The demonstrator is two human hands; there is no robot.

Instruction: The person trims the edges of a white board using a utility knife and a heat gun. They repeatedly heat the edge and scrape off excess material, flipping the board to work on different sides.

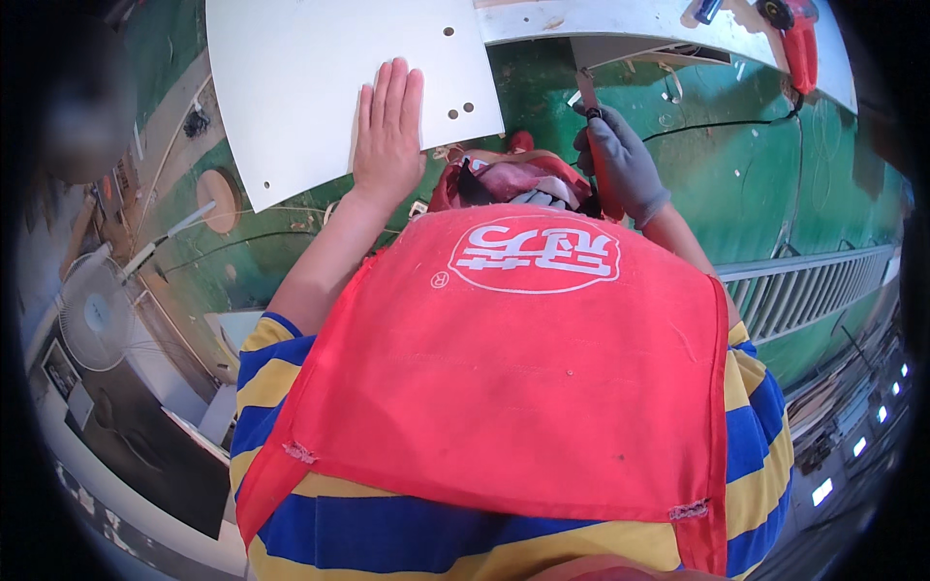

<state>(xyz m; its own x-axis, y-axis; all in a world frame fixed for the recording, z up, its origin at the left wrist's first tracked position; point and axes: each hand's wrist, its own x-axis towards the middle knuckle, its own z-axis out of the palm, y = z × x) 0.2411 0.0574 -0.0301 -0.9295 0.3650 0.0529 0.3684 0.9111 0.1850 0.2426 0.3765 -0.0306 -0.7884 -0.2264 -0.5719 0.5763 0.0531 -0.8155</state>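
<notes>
Apron (513, 358) is nearest the cam, red, over a striped shirt (387, 523). Beyond it the panel (310, 87), white w/ a few drilled holes, lies face up at upper L, one long-ish edge toward the wearer; what carries it is hidden.

L hand (389, 131) is bare, palm down on the panel abt midway btwn its near corners, fingers straight & tog., gripping nothing. R hand (625, 165), grey-gloved, is wrapped round the handle of a blade (586, 85), metal pointing away from the wearer, tip nr the near edge of the bench (552, 21). Can't tell if the tip touches anything. Blade and panel are apart.

Red power tool (800, 53) sits at the bench's R end; its cord (717, 126) drops past the near edge to the green floor (746, 184).

Step, my read: panel is being steadied or felt over, blade at the ready; no cut or scrape on it rn. Next move prob. calls for firm flat pressure from the L palm, fingers clear of the blade's path, and a low, controlled angle if the blade goes to an edge. Main risk: panel sliding, or its white face getting scratched.
</notes>
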